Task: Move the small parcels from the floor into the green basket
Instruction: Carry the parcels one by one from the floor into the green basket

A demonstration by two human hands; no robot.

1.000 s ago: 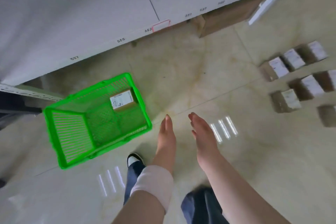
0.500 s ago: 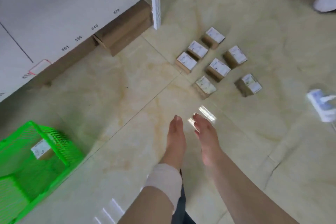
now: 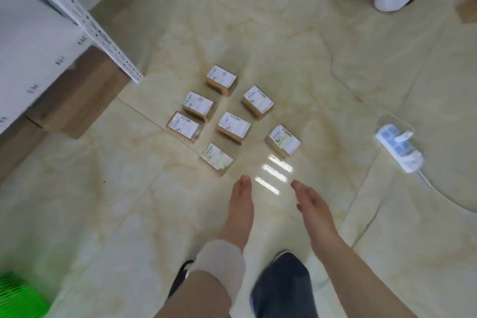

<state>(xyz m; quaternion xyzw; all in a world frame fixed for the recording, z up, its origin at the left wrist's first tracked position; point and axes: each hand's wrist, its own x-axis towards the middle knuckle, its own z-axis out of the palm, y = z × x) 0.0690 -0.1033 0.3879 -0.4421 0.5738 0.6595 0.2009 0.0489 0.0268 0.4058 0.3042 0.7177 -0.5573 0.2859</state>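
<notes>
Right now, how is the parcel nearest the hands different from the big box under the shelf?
The parcel is far smaller than the big box. The parcel has a white label on top; the big box looks plain brown. Both are brown cardboard.

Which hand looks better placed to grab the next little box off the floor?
Probably the left hand: it reaches almost to the nearest box, and the green basket lies on its side. The right hand, also open and empty, is a bit farther from any box.
</notes>
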